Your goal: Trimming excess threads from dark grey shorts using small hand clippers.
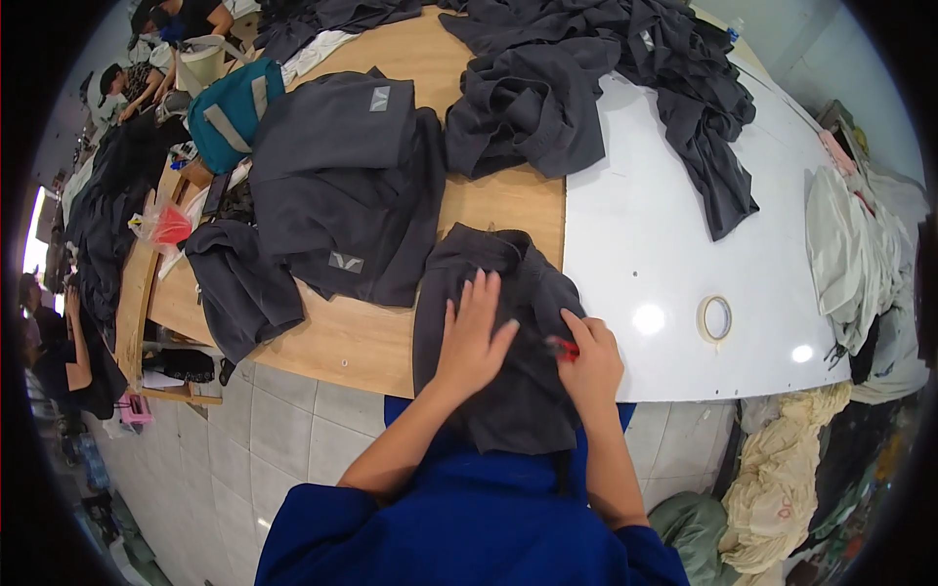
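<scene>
A dark grey garment (454,278) lies in front of me, its waistband end toward the far side. Its near part hangs over the table's front edge against my blue clothing. Spread on the cloth, my left hand (474,344) presses it with fingers apart and holds nothing. At the garment's right side, my right hand (593,366) is curled round a small red tool (563,348). Most of that tool is hidden in the fingers; it looks like thread snips. The right index finger touches the cloth.
Left of the garment sits a pile of folded dark grey garments (332,210). Rumpled ones (528,107) lie beyond. A teal bag (225,122) stands at the far left; a tape roll (703,319) rests on the white tabletop (655,264). People work at the left.
</scene>
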